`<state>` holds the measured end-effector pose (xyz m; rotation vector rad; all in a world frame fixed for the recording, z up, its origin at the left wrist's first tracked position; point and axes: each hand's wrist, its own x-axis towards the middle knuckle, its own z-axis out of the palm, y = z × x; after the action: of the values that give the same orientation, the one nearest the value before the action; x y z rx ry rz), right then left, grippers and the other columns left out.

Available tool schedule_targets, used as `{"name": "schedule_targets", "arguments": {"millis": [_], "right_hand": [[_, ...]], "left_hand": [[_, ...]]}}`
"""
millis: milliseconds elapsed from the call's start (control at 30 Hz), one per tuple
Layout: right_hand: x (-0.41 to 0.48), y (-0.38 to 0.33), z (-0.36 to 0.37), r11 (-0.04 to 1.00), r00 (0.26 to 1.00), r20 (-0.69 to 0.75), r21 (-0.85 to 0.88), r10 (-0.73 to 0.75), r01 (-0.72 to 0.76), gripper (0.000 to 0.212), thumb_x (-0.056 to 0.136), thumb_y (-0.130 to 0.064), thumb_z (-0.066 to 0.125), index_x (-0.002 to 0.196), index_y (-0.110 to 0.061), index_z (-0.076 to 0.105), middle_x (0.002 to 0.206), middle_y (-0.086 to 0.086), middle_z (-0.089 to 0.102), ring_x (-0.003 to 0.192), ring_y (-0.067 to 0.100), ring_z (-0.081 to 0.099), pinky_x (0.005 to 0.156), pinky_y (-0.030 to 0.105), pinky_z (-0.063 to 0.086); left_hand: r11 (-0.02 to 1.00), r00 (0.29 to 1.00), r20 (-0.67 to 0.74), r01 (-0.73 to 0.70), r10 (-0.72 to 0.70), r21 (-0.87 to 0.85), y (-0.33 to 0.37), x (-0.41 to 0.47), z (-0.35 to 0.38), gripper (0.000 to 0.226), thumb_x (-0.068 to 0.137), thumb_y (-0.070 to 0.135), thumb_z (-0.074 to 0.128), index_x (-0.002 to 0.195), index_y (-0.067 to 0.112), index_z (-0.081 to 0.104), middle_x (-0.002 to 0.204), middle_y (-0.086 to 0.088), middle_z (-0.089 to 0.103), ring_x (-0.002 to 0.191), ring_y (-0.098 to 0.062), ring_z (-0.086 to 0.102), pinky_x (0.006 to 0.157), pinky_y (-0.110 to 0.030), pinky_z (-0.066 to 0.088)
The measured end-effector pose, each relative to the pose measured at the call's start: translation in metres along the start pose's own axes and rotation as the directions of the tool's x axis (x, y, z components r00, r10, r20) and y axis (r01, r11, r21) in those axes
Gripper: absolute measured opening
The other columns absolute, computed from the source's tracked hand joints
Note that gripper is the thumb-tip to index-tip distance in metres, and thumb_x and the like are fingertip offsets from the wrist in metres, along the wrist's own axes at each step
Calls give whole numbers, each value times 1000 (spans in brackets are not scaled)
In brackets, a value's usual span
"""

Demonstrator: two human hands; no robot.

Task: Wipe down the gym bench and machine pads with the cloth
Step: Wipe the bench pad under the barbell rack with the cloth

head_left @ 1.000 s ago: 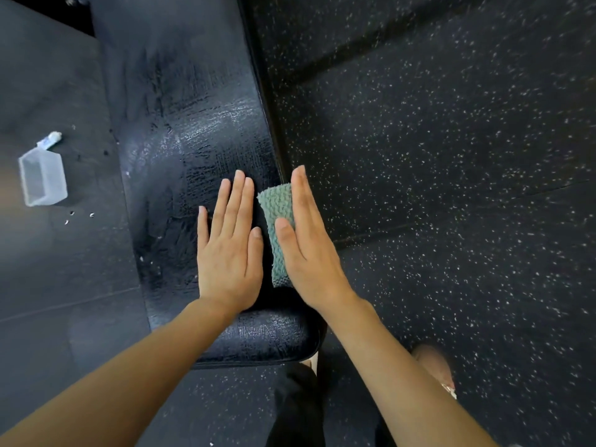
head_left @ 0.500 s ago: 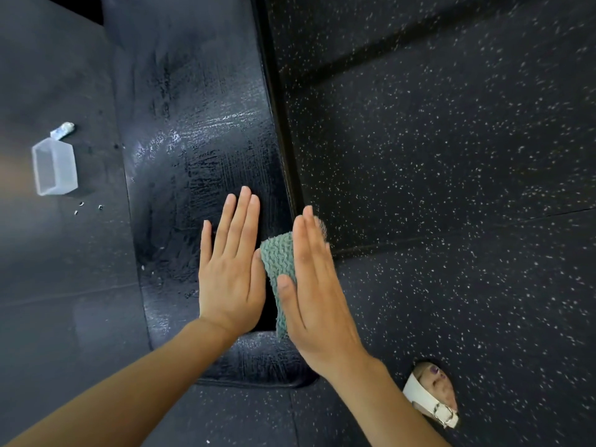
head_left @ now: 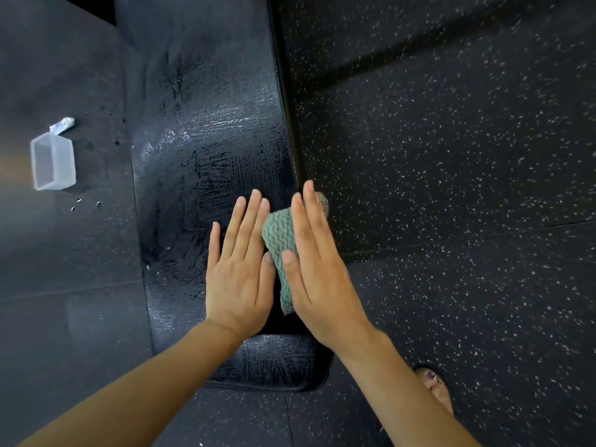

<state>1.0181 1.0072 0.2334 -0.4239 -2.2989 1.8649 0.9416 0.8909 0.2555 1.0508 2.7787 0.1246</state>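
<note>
Nearest, bottom R: toes of a bare foot (head_left: 435, 390) on the speckled rubber floor (head_left: 451, 156). Both forearms reach up to the near end of the black bench (head_left: 219, 130). L hand (head_left: 240, 275) lies flat on the pad w/ fingers straight and together, holding nothing, its thumb tip just beside the cloth (head_left: 277, 233). R hand (head_left: 319, 269) is flat too, fingers straight, pressing down on the cloth. The cloth is teal, textured and bunched, and sits btwn the hands at the bench's R edge, w/ a bit poking out past the R fingertips. Beyond the hands the pad shows shiny wet streaks. Far L on the floor: a clear plastic container (head_left: 53, 161), a small white tube (head_left: 63, 124) just behind it, and a few specks nearby.
</note>
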Motion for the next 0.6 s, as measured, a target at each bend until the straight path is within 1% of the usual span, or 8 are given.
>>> {"name": "schedule_targets", "arguments": {"millis": [100,200,367,467,600], "right_hand": [[-22,1,2,1000,1000,18,-26,-1,1,59,107,-24,28,157,-10,0,166,-1,-11,153,14,-7,124,36,8],[-29,3,5,1000,1000,18,-19,2,-2,59,107,-24,28,157,-10,1,166,-3,-11,153,15,-5,123,37,8],[-7,3,1,999,999,13,38,31,-31,58,107,-19,30,156,-14,-1,166,-5,-10,152,10,-6,124,33,7],[17,3,-3,999,999,1,35,35,-35,58,107,-17,31,156,-13,-1,166,-3,-8,151,6,-7,124,30,6],[28,2,-5,999,999,-9,13,42,-42,58,107,-16,31,157,-10,2,166,-1,-7,151,6,-7,125,34,9]], "left_hand": [[1000,1000,-2,-6,6,1,0,1,0,58,101,29,16,157,14,11,165,2,11,153,-15,8,123,-45,5],[1000,1000,-8,-5,5,-16,0,1,0,58,101,27,15,157,15,11,165,3,11,153,-14,8,124,-44,4],[998,999,-35,-1,-2,-61,-2,1,2,57,101,26,20,156,16,12,165,8,11,153,-13,10,124,-41,3],[997,999,-47,12,-16,-78,-2,1,3,56,101,26,20,157,17,14,164,9,12,152,-12,11,124,-39,4],[994,998,-61,23,-30,-106,-3,1,3,56,101,25,20,156,17,16,164,8,16,152,-12,12,124,-40,4]]}}
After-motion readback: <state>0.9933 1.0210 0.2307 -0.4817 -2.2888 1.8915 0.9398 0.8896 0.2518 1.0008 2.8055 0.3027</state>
